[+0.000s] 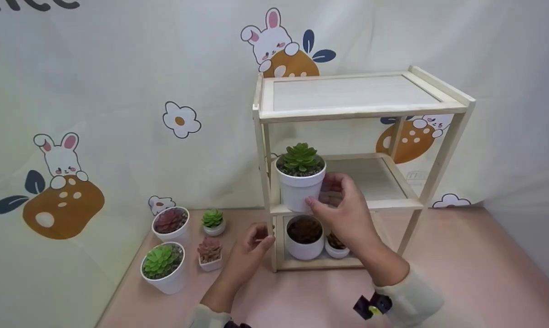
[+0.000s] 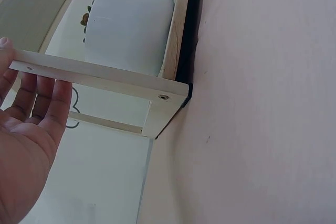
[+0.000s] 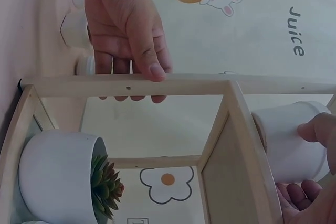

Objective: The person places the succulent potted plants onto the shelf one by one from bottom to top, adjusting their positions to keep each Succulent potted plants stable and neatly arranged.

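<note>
My right hand (image 1: pixel 347 214) holds a white pot with a green succulent (image 1: pixel 301 182) by its side, thumb in front. The pot is upright at the left front of the middle tier of a wooden shelf rack (image 1: pixel 361 114). In the right wrist view its base (image 3: pixel 262 129) is right at that tier's board. My left hand (image 1: pixel 249 248) grips the rack's left front post (image 2: pixel 100 74), thumb on one side and fingers on the other. On the bottom tier stand a larger white pot with a dark succulent (image 1: pixel 305 239) and a smaller potted one (image 1: pixel 337 246).
Left of the rack on the pink table (image 1: pixel 461 273) stand a pot with a red succulent (image 1: pixel 170 223), a bright green one (image 1: pixel 163 266), a small green one (image 1: pixel 213 222) and a small pink one (image 1: pixel 210 253). A printed cloth (image 1: pixel 119 68) hangs behind.
</note>
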Tool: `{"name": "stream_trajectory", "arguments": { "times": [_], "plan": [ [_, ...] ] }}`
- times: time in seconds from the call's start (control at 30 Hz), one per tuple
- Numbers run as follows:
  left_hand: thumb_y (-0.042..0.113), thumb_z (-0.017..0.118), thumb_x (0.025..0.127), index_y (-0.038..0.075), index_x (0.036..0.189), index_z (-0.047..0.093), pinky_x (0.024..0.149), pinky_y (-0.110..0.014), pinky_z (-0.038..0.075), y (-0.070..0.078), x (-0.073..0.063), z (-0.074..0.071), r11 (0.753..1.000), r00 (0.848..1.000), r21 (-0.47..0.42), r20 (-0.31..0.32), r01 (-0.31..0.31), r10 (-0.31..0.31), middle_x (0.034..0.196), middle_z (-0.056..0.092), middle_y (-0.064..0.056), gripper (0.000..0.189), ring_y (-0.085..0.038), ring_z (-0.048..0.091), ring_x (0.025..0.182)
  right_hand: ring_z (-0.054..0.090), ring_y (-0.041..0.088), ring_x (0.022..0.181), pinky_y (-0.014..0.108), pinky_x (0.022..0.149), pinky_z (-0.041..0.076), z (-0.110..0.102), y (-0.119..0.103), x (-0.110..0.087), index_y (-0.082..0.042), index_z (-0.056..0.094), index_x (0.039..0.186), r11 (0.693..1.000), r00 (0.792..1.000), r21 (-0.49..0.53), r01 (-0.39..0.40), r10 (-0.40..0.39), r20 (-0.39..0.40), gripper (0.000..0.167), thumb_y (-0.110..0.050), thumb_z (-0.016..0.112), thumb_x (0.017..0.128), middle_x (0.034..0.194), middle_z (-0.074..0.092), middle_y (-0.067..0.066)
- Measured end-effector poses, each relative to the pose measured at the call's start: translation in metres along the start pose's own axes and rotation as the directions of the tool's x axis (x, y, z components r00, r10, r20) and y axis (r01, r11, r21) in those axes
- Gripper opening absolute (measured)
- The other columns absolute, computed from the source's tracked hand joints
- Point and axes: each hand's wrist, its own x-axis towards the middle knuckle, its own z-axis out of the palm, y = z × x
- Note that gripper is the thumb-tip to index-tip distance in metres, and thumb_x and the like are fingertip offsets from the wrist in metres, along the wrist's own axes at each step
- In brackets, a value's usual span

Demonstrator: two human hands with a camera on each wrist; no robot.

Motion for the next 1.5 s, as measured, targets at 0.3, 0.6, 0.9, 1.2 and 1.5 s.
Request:
{"name": "stream_trajectory", "arguments": {
  "times": [0.3, 0.6, 0.9, 1.2, 1.5],
  "plan": [
    [0.028, 0.066, 0.102, 0.008, 0.128, 0.063, 0.102, -0.031, 0.051, 0.001, 0.000, 0.001, 1.000, 1.000, 0.009, -0.004, 0.001, -0.001, 0.121, 0.066, -0.013, 0.033, -0.023, 0.061, 0.115, 0.066, 0.027, 0.115, 0.036, 0.099, 0.058, 0.002, -0.001, 0.004, -0.001, 0.054, 0.129, 0.997, 1.000, -0.082, -0.010, 0.009, -0.022, 0.050, -0.010, 0.082, 0.089, 0.125, 0.063, 0.016],
    [0.027, 0.065, 0.103, 0.011, 0.129, 0.063, 0.104, -0.034, 0.051, 0.001, 0.000, 0.001, 0.999, 1.000, 0.028, -0.006, 0.018, -0.017, 0.122, 0.066, -0.010, 0.031, -0.023, 0.061, 0.117, 0.065, 0.021, 0.095, 0.025, 0.081, 0.055, 0.004, 0.000, 0.006, -0.005, 0.060, 0.111, 0.984, 0.998, -0.177, 0.031, -0.041, -0.049, 0.032, -0.010, 0.081, 0.088, 0.103, 0.066, 0.010],
    [0.030, 0.065, 0.103, 0.004, 0.132, 0.061, 0.104, -0.032, 0.050, 0.002, -0.001, 0.001, 1.000, 1.000, 0.012, 0.007, 0.022, -0.022, 0.125, 0.065, -0.015, 0.039, -0.023, 0.060, 0.118, 0.061, 0.018, 0.089, 0.022, 0.076, 0.051, 0.007, 0.001, 0.009, -0.006, 0.062, 0.103, 0.971, 0.993, -0.225, 0.084, -0.100, -0.060, 0.026, -0.009, 0.081, 0.087, 0.096, 0.065, 0.007],
    [0.028, 0.064, 0.104, 0.007, 0.131, 0.061, 0.107, -0.041, 0.049, 0.003, -0.001, 0.001, 0.999, 0.999, 0.027, 0.002, 0.035, -0.035, 0.123, 0.065, -0.009, 0.035, -0.023, 0.060, 0.120, 0.059, 0.018, 0.087, 0.023, 0.074, 0.048, 0.008, -0.001, 0.010, -0.007, 0.062, 0.101, 0.962, 0.993, -0.260, 0.085, -0.102, -0.054, 0.021, -0.010, 0.079, 0.089, 0.095, 0.064, 0.006],
    [0.033, 0.065, 0.103, 0.012, 0.129, 0.063, 0.107, -0.042, 0.050, 0.004, -0.001, 0.001, 0.999, 1.000, 0.031, -0.009, 0.031, -0.030, 0.123, 0.066, -0.007, 0.033, -0.022, 0.061, 0.120, 0.060, 0.018, 0.087, 0.026, 0.075, 0.049, 0.008, -0.001, 0.011, -0.008, 0.062, 0.102, 0.954, 0.994, -0.289, 0.082, -0.098, -0.041, 0.021, -0.012, 0.078, 0.090, 0.096, 0.065, 0.006]
  ]
}}
